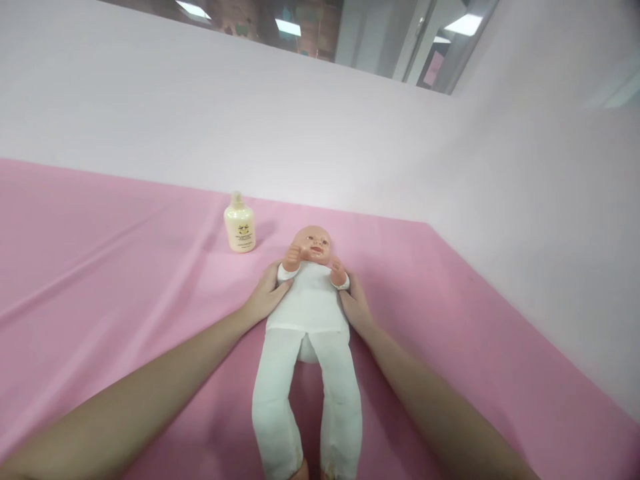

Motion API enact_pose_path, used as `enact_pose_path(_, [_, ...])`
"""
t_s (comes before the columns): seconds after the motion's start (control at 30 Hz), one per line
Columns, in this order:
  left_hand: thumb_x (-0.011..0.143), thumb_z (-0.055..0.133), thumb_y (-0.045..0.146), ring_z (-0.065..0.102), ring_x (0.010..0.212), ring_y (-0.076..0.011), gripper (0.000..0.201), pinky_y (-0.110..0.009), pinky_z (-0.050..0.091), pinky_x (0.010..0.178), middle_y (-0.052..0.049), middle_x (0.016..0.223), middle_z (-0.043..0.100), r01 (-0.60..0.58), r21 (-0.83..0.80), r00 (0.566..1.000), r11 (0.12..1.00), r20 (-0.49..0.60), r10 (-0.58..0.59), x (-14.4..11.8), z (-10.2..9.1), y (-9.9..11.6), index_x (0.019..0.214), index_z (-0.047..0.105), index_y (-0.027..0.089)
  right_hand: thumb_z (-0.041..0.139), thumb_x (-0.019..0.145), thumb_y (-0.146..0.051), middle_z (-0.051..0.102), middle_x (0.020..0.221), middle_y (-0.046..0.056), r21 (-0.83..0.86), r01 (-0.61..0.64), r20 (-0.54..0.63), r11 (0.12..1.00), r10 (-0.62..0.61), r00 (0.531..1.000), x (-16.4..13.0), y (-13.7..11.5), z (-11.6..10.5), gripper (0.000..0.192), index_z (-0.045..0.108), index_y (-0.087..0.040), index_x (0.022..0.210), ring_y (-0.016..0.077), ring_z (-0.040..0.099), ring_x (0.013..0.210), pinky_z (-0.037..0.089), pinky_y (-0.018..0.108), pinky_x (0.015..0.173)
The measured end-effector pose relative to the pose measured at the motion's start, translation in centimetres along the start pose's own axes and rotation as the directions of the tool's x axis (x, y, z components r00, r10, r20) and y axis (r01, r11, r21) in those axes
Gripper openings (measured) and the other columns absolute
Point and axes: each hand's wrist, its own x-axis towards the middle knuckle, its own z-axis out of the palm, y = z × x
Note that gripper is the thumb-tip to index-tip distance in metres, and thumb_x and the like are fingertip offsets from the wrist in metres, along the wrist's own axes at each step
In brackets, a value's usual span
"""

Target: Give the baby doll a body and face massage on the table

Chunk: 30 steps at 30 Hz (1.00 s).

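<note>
Baby doll (310, 300) lies on its back on the pink sheet (100, 267), head pointing away from the camera toward the wall, legs toward the viewer. It wears a white one-piece suit; both doll arms are bent up, fists raised near the chin. Legs are slightly spread, feet cut off at the bottom edge of the frame. Left hand (264, 297) is cupped against the doll's side at the upper torso, just under the doll's raised arm, fingers curled round toward its back, thumb on top near the cuff. Right hand (356, 303) mirrors it on the opposite side, palm pressed to the torso, fingers tucked behind. Both hands grip the doll's trunk from either side; both forearms run in from the lower corners of the frame. Cream lotion bottle (240, 229) with a printed label stands upright on the sheet, near the doll's head and left of it, not touching. Sheet shows long creases on the left side. Pale pink wall (320, 133) rises behind and to the right, window strip (320, 30) above it.
</note>
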Motion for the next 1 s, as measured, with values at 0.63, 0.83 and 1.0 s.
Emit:
enact_pose_path(0.63, [0.089, 0.052, 0.034, 0.051, 0.121, -0.0266, 0.044, -0.045, 0.039, 0.105, -0.010, 0.129, 0.055, 0.000, 0.014, 1.000, 1.000, 0.008, 0.000, 0.05, -0.02, 0.23, 0.131, 0.044, 0.021, 0.044, 0.077, -0.014, 0.062, 0.125, 0.003, 0.014, -0.005, 0.001, 1.000, 0.005, 1.000, 0.05, 0.19, 0.03, 0.050, 0.054, -0.027, 0.125, 0.0212, 0.054, 0.118, 0.041, 0.043, 0.106])
enact_pose_path(0.83, [0.089, 0.052, 0.034, 0.050, 0.121, -0.0265, 0.046, -0.045, 0.038, 0.106, -0.011, 0.130, 0.054, 0.010, 0.018, 1.000, 1.000, 0.010, -0.010, 0.02, -0.07, 0.46, 0.133, 0.043, 0.020, 0.045, 0.078, -0.015, 0.061, 0.127, 0.003, 0.011, -0.007, 0.003, 1.000, 0.007, 1.000, 0.06, 0.03, -0.01, 0.049, 0.053, -0.026, 0.125, 0.0212, 0.053, 0.120, 0.041, 0.043, 0.106])
enact_pose_path(1.0, [0.089, 0.052, 0.035, 0.050, 0.122, -0.0265, 0.047, -0.045, 0.038, 0.106, -0.010, 0.131, 0.054, 0.007, 0.021, 1.000, 1.000, 0.002, -0.007, -0.01, -0.04, 0.42, 0.133, 0.043, 0.020, 0.045, 0.077, -0.014, 0.060, 0.130, 0.002, 0.002, 0.003, 0.006, 1.000, -0.003, 1.000, 0.15, 0.04, -0.05, 0.051, 0.053, -0.027, 0.126, 0.0217, 0.053, 0.121, 0.040, 0.043, 0.107])
